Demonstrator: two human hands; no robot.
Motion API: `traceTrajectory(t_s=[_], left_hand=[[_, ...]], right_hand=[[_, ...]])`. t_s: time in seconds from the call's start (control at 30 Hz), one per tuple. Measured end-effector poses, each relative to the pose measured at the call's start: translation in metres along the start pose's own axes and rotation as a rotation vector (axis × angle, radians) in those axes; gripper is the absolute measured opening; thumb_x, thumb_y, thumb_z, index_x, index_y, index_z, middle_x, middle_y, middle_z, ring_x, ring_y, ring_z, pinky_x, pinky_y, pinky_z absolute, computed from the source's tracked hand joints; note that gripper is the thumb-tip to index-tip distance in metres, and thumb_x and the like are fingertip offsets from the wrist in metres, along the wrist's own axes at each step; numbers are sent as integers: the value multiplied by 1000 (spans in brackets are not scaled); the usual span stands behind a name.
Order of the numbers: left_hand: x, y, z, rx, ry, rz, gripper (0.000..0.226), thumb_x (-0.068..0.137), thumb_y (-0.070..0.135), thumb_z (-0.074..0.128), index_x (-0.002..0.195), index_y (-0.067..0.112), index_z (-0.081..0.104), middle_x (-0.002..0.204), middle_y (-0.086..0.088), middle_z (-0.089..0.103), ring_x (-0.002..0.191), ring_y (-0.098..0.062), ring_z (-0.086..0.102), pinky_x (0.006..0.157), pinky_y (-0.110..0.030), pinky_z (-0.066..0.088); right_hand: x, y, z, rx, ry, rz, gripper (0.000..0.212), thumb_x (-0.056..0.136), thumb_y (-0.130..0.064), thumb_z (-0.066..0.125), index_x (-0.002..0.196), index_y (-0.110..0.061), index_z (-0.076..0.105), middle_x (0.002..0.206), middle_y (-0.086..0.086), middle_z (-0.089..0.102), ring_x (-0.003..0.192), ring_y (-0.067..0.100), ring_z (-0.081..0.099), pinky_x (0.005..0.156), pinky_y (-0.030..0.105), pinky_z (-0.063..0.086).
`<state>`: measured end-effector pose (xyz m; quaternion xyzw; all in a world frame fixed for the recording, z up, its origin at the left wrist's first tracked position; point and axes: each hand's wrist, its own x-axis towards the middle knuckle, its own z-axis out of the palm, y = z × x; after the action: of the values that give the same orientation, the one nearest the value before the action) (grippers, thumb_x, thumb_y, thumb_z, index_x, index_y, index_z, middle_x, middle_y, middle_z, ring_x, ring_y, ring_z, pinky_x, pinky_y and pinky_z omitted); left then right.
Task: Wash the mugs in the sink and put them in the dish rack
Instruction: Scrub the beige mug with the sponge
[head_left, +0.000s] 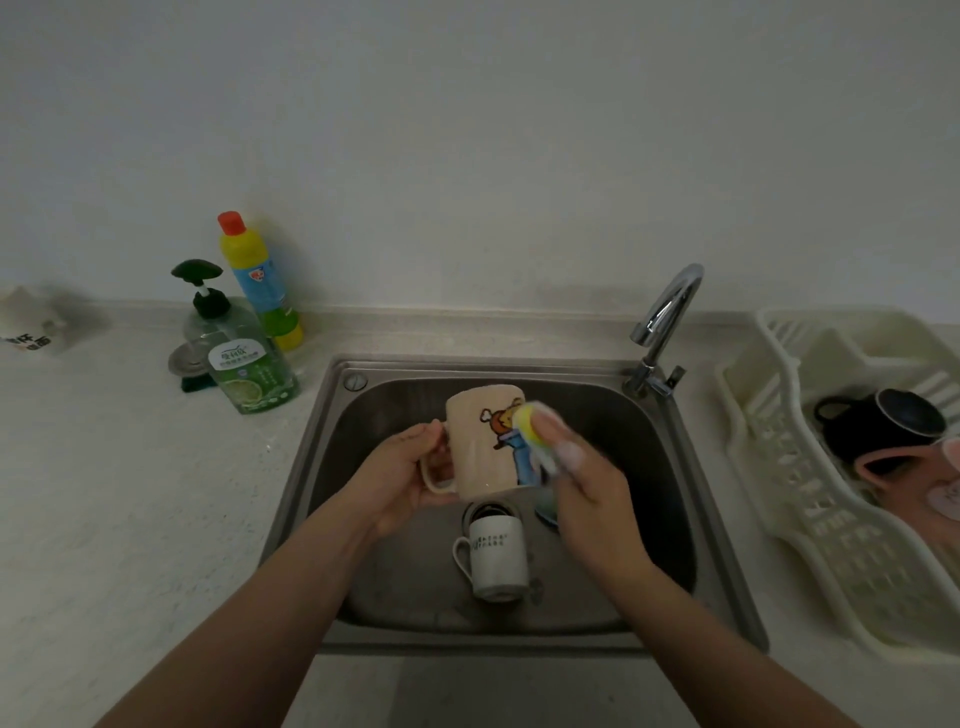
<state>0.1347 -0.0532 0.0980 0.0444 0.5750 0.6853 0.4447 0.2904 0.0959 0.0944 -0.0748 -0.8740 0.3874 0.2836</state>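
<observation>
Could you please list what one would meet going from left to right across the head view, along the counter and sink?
White cup → green pump soap bottle → left hand → cartoon mug → sponge → right hand → faucet → dish rack → black mug.

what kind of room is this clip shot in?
Most likely a home kitchen: a steel sink with a tap set in a pale counter, dish soap bottle beside it, and a plastic dish rack holding mugs on the right.
</observation>
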Motion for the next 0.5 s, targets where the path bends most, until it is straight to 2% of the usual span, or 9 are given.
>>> traceTrajectory(t_s=[0.07,0.1,0.13,0.17,0.23,0.3,0.33,0.43,0.5], left_hand=[[-2,2,6,28,9,-2,24,103,25,44,99,10,63,88,-10,70,78,-22,70,67,-41,60],[-2,4,7,37,33,2,24,102,25,45,100,9,63,90,-12,69,77,-22,70,65,-41,61],[-2,6,6,59,62,10,24,102,24,46,100,8,63,91,-13,69,76,-22,70,61,-40,61],[-3,7,6,93,91,27,24,102,24,46,99,7,63,93,-15,70,76,-22,71,58,-39,60],[-2,9,7,170,140,58,23,102,21,49,92,6,62,96,-19,69,78,-25,70,57,-39,59],[-1,9,14,217,173,64,21,100,19,53,91,1,59,94,-22,66,78,-28,68,58,-44,60],[-1,8,17,244,191,68,20,100,18,54,93,0,59,92,-22,64,77,-28,67,60,-47,61],[1,8,14,381,256,83,21,98,22,57,89,3,60,83,-16,64,77,-26,66,72,-61,57],[1,7,11,481,270,107,25,97,24,58,85,3,62,82,-17,66,80,-30,68,74,-61,57]], right_hand=[[12,-7,1,-72,20,-41,35,103,-14,43,133,-28,54,130,-20,58,121,2,55,98,29,50],[10,-10,0,-40,-23,-30,37,103,-14,39,134,-30,52,133,-24,54,124,-1,50,101,23,45],[3,-9,-2,-161,-84,-117,42,100,-11,37,137,-29,50,140,-20,50,130,2,46,106,24,41],[-7,-5,-2,-254,-136,-208,47,95,-8,40,137,-25,51,144,-10,48,135,10,43,108,30,40],[-7,4,1,-477,-230,-345,54,79,-3,64,131,-16,58,142,2,52,135,21,43,103,42,46],[17,2,10,-625,-307,-284,73,58,-5,86,126,-14,63,136,5,57,131,25,49,98,48,48],[24,-3,12,-684,-356,-275,77,52,-9,90,125,-14,64,135,6,58,129,25,50,100,47,45],[9,1,15,-675,-434,-487,66,54,-19,89,117,-16,70,128,4,63,123,23,56,104,40,43],[1,9,11,-615,-395,-548,56,60,-18,85,114,-16,71,126,3,65,121,23,59,112,36,34]])
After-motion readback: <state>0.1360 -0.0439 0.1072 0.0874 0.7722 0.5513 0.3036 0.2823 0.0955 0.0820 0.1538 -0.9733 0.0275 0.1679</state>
